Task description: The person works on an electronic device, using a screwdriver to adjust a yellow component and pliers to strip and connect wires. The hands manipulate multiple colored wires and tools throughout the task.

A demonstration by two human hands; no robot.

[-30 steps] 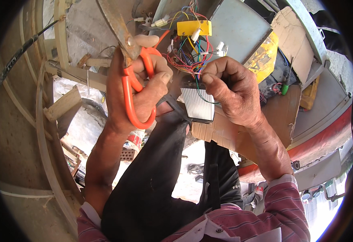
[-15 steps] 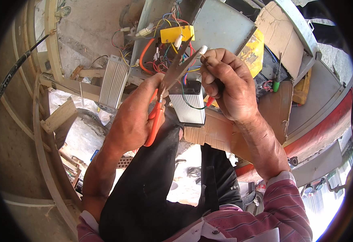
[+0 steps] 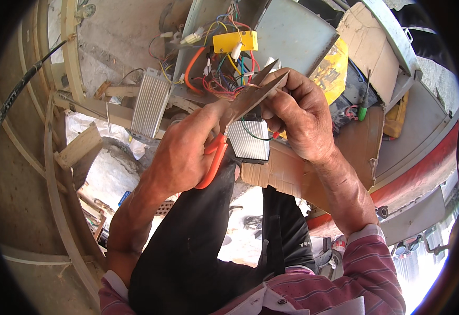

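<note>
My left hand (image 3: 185,149) is wrapped round orange-handled scissors (image 3: 255,101), whose dark blades point up and right, slightly apart. Their tips reach the fingertips of my right hand (image 3: 304,118). That hand is pinched closed on a small white plug connector (image 3: 274,66), partly hidden behind the blades; any wire between the blades is too fine to make out. Below the blades stands a silver finned box (image 3: 249,142), with a thin green wire (image 3: 251,135) looping across it. Beyond my hands lies a tangle of coloured wires (image 3: 216,86) beside a yellow box (image 3: 234,42).
Another silver finned box (image 3: 150,105) leans at the left. Brown cardboard (image 3: 276,170) lies under my right wrist. Farther right are a yellow plastic wrapping (image 3: 334,68) and a green-handled screwdriver (image 3: 362,112). A metal frame (image 3: 56,199) curves along the left side.
The scissors have moved up and right, and their blades now overlap my right fingertips and the white connector. The blades are closer together. My right hand has barely shifted.
</note>
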